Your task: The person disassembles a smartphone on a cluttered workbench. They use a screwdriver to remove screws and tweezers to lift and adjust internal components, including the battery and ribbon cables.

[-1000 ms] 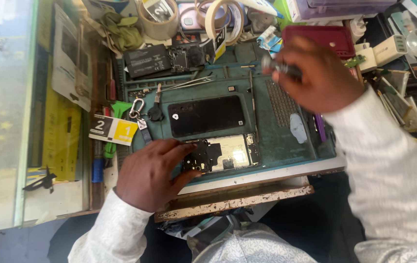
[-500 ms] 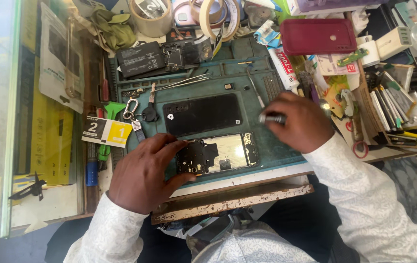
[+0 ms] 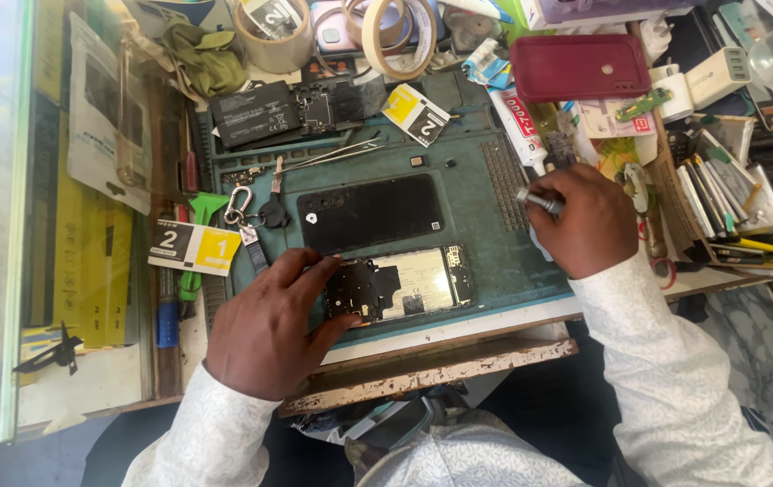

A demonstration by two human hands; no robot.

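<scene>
Seen from the head camera, the left hand (image 3: pixel 265 329) lies on the near left part of a green work mat (image 3: pixel 495 194), its fingers spread around the left end of an opened phone (image 3: pixel 402 284), thumb below and fingertips on the far edge, so its grip pins the phone flat against the mat. The phone lies lengthwise near the mat's near edge, its dark circuit board at the left and a pale metal plate at the right. Just beyond it, apart from it, lies a black back cover (image 3: pixel 370 212), also lengthwise. The right hand (image 3: pixel 585 221) rests at the mat's right edge, well apart from the phone, its grip curled shut round a slim metal screwdriver (image 3: pixel 538 200) whose end sticks out to the left. Far on the mat lie a black battery (image 3: pixel 254 113) and tweezers (image 3: pixel 332 155). A dark red phone case (image 3: pixel 579 68) sits far right, rolls of tape (image 3: pixel 395 32) at the far edge, and a key ring (image 3: pixel 240 206) to the left of the back cover. The wooden surface (image 3: pixel 432 368) shows a worn near edge.
</scene>
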